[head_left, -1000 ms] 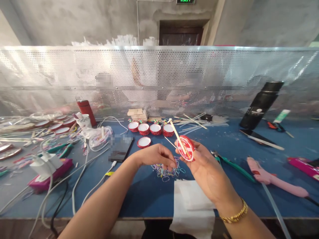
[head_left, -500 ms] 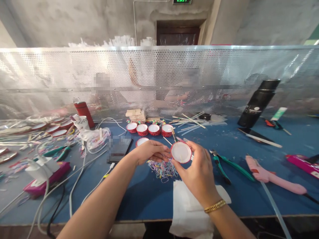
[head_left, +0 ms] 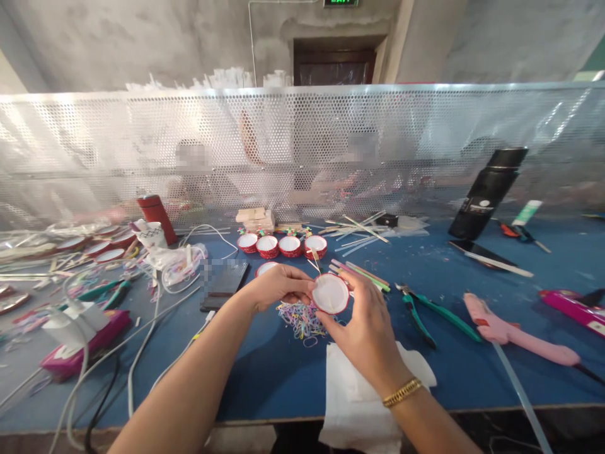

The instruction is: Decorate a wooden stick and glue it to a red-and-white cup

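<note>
Right hand [head_left: 366, 328] curled around the small red-rimmed drum [head_left: 331, 293], fingers closed on its rim, white face turned toward the camera, held just above the heap of coloured rubber bands [head_left: 302, 317] on the blue table [head_left: 472, 372]. Left hand [head_left: 278, 285] drawn in beside it, fingertips pinched together and touching the drum's left edge; whether anything sits between those fingertips cannot be told. A thin wooden stick [head_left: 314, 258] poking up from behind the drum. Four like drums in a row [head_left: 282, 244] farther back, green pliers [head_left: 428, 310] and a pink glue gun [head_left: 515, 332] off to the right, white cloth [head_left: 363, 397] at the table edge. Compared with a second ago: drum flipped from its red striped side to the white one, lowered slightly, left fingertips moved from the bands to the rim.
</note>
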Demonstrator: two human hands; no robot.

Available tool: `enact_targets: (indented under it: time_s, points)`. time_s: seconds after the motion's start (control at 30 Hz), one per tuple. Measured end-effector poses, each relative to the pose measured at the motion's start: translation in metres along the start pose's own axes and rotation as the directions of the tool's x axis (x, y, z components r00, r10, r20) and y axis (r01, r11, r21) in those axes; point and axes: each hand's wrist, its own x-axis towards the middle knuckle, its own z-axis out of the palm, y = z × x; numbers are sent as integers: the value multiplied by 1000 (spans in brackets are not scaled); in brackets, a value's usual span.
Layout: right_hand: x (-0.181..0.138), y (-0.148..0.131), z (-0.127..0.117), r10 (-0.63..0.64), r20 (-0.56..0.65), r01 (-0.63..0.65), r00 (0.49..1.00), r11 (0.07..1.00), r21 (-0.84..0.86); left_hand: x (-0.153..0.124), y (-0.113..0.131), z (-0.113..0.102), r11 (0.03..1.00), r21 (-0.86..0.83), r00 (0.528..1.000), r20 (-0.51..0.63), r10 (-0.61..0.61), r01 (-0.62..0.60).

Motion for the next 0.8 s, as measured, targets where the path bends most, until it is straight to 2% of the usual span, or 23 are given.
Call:
enact_targets:
  time_s: [0.33, 0.53, 0.7, 0.8]
  points:
    - [-2, -1, 0, 13, 37, -11, 999, 999, -50, -1, 1, -8, 996, 56, 997, 11, 72, -73]
    - [-1, -2, -1, 45, 50, -42, 998, 997, -64, 0, 0, -7, 996, 52, 998, 1, 68, -68]
    - [-1, -2, -2, 38, 60, -35, 997, 998, -48, 7, -3, -3, 987, -158, 970, -244, -9, -31]
    - [-1, -4, -3, 24, 64, -23, 998, 999, -27, 10, -1, -1, 936, -350, 963, -261, -66, -31]
